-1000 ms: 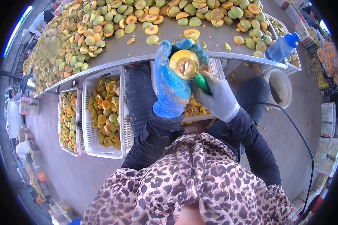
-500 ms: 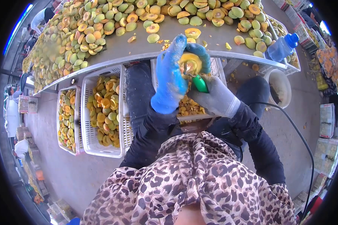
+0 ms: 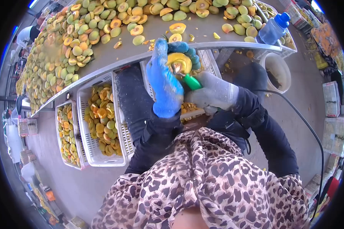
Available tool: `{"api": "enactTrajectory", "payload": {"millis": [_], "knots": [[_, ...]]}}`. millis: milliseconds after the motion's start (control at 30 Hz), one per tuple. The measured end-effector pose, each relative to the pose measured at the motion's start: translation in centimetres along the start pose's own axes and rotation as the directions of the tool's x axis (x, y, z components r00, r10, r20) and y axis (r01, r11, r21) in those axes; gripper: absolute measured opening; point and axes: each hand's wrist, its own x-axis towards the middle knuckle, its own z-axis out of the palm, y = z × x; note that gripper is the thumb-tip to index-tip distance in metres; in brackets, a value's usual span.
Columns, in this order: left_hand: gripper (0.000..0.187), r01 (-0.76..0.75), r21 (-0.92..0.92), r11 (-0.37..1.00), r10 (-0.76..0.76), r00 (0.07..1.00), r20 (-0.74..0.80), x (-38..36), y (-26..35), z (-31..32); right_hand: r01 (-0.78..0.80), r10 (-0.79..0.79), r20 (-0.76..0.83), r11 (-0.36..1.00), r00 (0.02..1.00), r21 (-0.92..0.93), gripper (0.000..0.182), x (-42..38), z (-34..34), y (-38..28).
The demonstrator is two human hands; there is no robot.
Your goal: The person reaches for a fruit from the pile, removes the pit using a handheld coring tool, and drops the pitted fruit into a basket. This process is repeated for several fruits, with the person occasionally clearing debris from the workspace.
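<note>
My left hand, in a blue glove, is closed around a yellow peach half with its cut face turned toward me. My right hand, in a grey glove, grips a pitting knife by its green handle. The knife's metal end meets the cut flesh near the middle of the fruit; the exact contact is partly hidden. Below both hands, a crate with orange fruit scraps shows between my knees. On the table edge just beyond the hands lie two cut peach halves and small crumbs of flesh.
A metal table bears a big heap of halved peaches. Two white crates of peach halves stand on the floor at left. At right are a blue bottle, a white bucket and a black cable.
The view has shifted, so table and crates appear moved and slightly rotated. My right hand has turned the knife a little, and its handle now lies flatter. The peach half stays in my left hand.
</note>
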Motion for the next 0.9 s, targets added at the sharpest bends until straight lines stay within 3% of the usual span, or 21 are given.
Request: {"api": "enactTrajectory", "payload": {"millis": [33,100,133,167,233,267,300,333,367,400,433,467,500,533,567,600,667,700,767,833,900], "knots": [[0.042,-0.036,-0.133,0.99,0.027,0.997,-0.072,-0.3,-0.3,0.4,-0.005,0.005,-0.008,1.0,1.0,-0.001,0.026,0.2,-0.1,0.1],[0.043,-0.002,-0.085,0.996,0.003,1.0,0.01,0.1,-0.2,-0.6,-0.076,0.03,-0.2,0.971,0.979,-0.227,0.021,0.6,0.9,0.8],[0.043,0.061,0.001,0.998,-0.061,0.998,0.003,0.5,0.1,-0.5,-0.017,-0.038,-0.188,0.959,0.982,-0.283,0.022,1.0,0.6,1.4],[0.044,0.126,0.083,0.988,-0.126,0.992,-0.013,0.5,0.2,-0.3,-0.025,-0.031,-0.195,0.96,0.98,-0.28,0.022,0.5,0.6,1.1],[0.044,0.053,0.087,0.995,-0.051,0.998,-0.023,0.1,-0.1,0.2,-0.141,0.14,-0.026,0.989,0.99,-0.042,0.024,-0.2,0.3,-0.1],[0.044,-0.068,0.116,0.991,0.068,0.998,0.009,0.0,-0.4,0.0,0.186,-0.213,0.214,0.973,0.953,0.139,0.025,0.5,-0.3,3.0],[0.044,-0.189,0.139,0.972,0.185,0.982,0.046,0.0,-0.6,-0.1,0.183,-0.211,0.211,0.973,0.954,0.144,0.025,0.4,-0.1,3.1],[0.041,-0.085,0.052,0.995,0.077,0.986,0.146,0.2,0.1,-0.4,0.13,-0.167,0.181,0.971,0.969,0.2,0.027,0.4,0.1,3.1],[0.041,-0.082,0.052,0.995,0.074,0.987,0.141,0.3,0.3,-1.0,0.076,-0.119,0.156,0.962,0.98,0.261,0.03,0.3,0.4,3.2],[0.041,-0.018,0.108,0.994,-0.008,0.972,0.237,0.5,0.5,-1.5,0.076,-0.121,0.157,0.962,0.98,0.264,0.03,0.6,0.3,4.1],[0.04,0.036,0.169,0.985,-0.09,0.94,0.329,0.8,0.5,-1.7,0.366,-0.36,0.197,0.931,0.912,0.005,0.025,1.3,-0.3,5.6],[0.038,0.031,0.181,0.983,-0.087,0.947,0.309,0.8,0.1,-1.9,0.615,-0.547,0.297,0.753,0.782,-0.232,0.02,1.5,-0.3,5.3],[0.038,0.035,0.182,0.983,-0.091,0.947,0.308,0.6,-0.2,-2.2,0.614,-0.546,0.296,0.756,0.783,-0.229,0.02,1.2,-0.1,5.1],[0.038,-0.045,0.228,0.973,-0.035,0.941,0.338,0.6,-0.4,-2.4,0.216,-0.238,0.26,0.97,0.936,0.111,0.013,0.8,0.1,4.6],[0.037,-0.129,0.268,0.955,0.022,0.929,0.37,0.7,-0.5,-2.5,-0.245,0.098,0.342,0.874,0.934,0.42,0.007,0.2,0.3,3.5],[0.037,-0.128,0.266,0.956,0.022,0.93,0.367,0.6,-0.8,-2.4,-0.249,0.101,0.344,0.873,0.933,0.419,0.007,-0.3,0.6,2.8],[0.037,-0.059,-0.067,0.996,0.079,0.934,0.349,0.5,-1.1,-2.3,-0.36,0.052,0.46,0.7,0.887,0.616,0.008,-0.7,1.2,2.0],[0.037,-0.06,-0.064,0.996,0.079,0.935,0.345,0.6,-1.0,-2.6,-0.362,0.05,0.464,0.7,0.884,0.615,0.008,-0.5,1.4,2.2],[0.037,0.127,-0.076,0.989,-0.087,0.915,0.395,1.2,-1.1,-3.2,-0.359,0.038,0.457,0.677,0.889,0.642,0.007,-0.1,1.2,2.7],[0.034,0.1,-0.131,0.986,-0.025,0.876,0.482,1.8,-1.6,-3.3,-0.308,0.055,0.392,0.722,0.918,0.62,0.007,-0.1,1.0,2.1],[0.03,0.353,-0.362,0.863,-0.312,0.935,0.169,1.8,-1.9,-2.6,-0.265,0.069,0.336,0.768,0.939,0.583,0.007,0.3,0.9,2.3]]}}
